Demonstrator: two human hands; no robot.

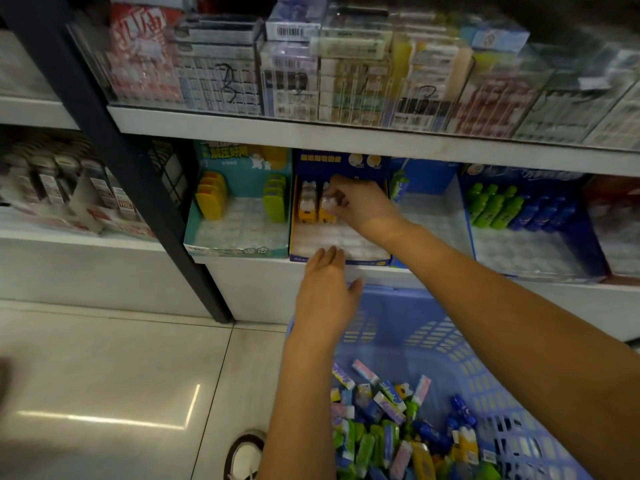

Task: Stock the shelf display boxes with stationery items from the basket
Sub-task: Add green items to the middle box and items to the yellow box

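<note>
A dark blue display box sits on the lower shelf, with two yellow-and-white stationery items standing at its back left. My right hand reaches into this box, fingers closed on a small white item next to those two. Below it, my left hand rests at the box's front edge, fingers straight and holding nothing. A blue plastic basket stands on the floor under my arms, holding several loose erasers and small coloured stationery items.
A teal display box with yellow and green items stands to the left. To the right are blue boxes with green and blue bottle-shaped items. The upper shelf carries clear bins of packets. A black shelf post slants at left; my shoe is below.
</note>
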